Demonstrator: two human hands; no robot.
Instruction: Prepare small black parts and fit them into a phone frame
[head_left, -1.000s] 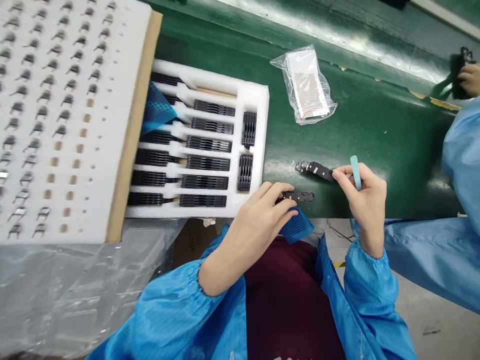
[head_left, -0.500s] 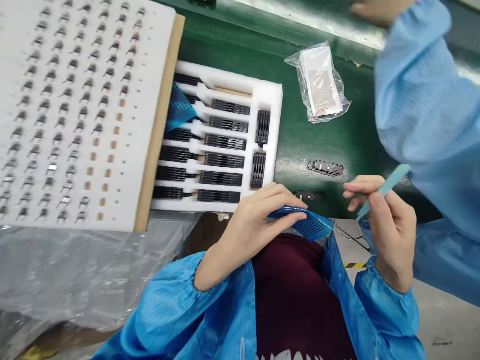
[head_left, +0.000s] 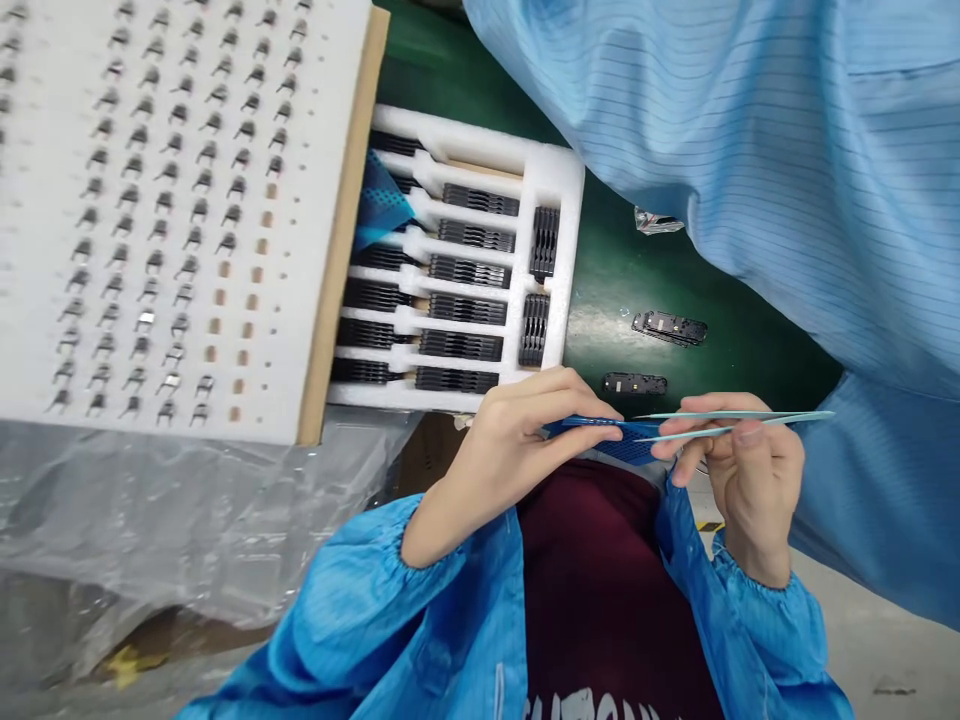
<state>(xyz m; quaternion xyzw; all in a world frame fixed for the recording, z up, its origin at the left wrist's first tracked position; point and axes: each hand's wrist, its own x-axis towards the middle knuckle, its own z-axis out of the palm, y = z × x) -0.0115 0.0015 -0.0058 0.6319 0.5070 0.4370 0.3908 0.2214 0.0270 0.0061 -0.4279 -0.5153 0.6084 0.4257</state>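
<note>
Between thumb and fingers, my left hand point(head_left: 517, 440) pinches a blue perforated sheet point(head_left: 631, 448) in front of my chest. My right hand point(head_left: 750, 470) grips a pair of light teal tweezers point(head_left: 795, 415). The tweezer tips are apart and lie at the right part of the blue sheet; whether they touch it I cannot tell. Just beyond my hands, a small black part point(head_left: 635, 384) rests on the green table point(head_left: 600, 240). Farther back lies a slightly overlapping pair of similar black parts point(head_left: 670, 327).
A white foam tray point(head_left: 551, 165) holds stacks of black parts, with another blue sheet point(head_left: 382, 205) over its left side. A white board point(head_left: 45, 220) with rows of small metal clips stands at left. A co-worker's blue sleeve point(head_left: 750, 150) covers the right side, partly hiding a plastic bag point(head_left: 658, 221).
My right hand has moved left and turned the tweezers, bringing their tips to the blue sheet. The co-worker's garment has moved in from the right, covering most of the bag.
</note>
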